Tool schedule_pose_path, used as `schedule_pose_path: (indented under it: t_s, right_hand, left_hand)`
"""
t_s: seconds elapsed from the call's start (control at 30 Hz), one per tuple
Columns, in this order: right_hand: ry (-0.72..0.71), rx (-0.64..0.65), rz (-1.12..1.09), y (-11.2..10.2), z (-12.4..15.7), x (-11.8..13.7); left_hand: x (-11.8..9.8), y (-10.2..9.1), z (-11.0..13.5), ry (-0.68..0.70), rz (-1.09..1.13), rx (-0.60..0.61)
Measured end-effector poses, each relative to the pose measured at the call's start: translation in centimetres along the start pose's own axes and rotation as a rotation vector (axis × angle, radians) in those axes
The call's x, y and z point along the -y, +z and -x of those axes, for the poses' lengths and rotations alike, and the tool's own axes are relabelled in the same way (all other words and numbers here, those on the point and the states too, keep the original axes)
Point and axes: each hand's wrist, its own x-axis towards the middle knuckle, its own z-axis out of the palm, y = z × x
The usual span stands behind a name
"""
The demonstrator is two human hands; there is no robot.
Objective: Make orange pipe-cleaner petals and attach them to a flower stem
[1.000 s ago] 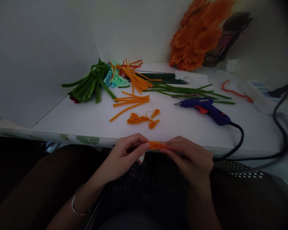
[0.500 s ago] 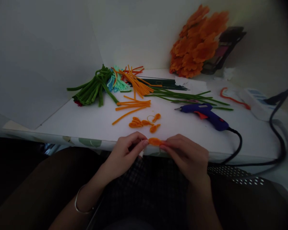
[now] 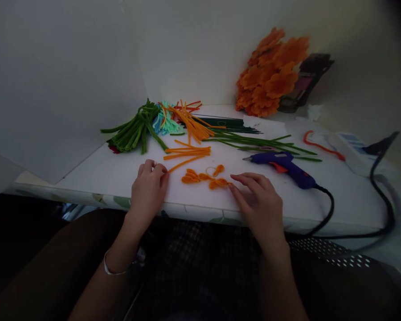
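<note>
Head view finds the right hand (image 3: 262,200) with thumb and forefinger a little apart at the tail of an orange loop (image 3: 217,183), a light touch that likely spares its fuzzy shape. The left hand (image 3: 149,187) has its fingertips drawn in at the near end of a single orange strip (image 3: 187,163); whether they are clamped on it cannot be told. Both forearms cross the front edge of the table (image 3: 194,196).

Between the hands, toward the middle of that edge, lie the other loops (image 3: 190,177), probably kept there because both hands reach them easily. Behind them are the loose strips (image 3: 187,152), fanned out so that one can be picked singly.

Toward the right edge, the glue gun (image 3: 290,167) points its nozzle left and its cord (image 3: 332,200) runs off right, which seems to keep the cord off the small pieces. Green stems (image 3: 234,137) lie behind it, a green bundle (image 3: 133,133) sits near the left edge, and orange flowers (image 3: 265,80) stand along the back edge.
</note>
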Motion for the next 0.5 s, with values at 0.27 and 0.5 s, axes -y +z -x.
schedule_pose_path:
  t_s: [0.27,0.5]
  right_hand:
    - [-0.076,-0.083,-0.289,-1.4,0.9,1.6]
    - [-0.368,0.064,-0.452,-0.9,2.2,3.0]
  left_hand:
    - [-1.6,-1.7,0.7,-0.091,0.756,0.024]
    - [-6.5,-3.8,5.1,-0.091,1.351,0.453]
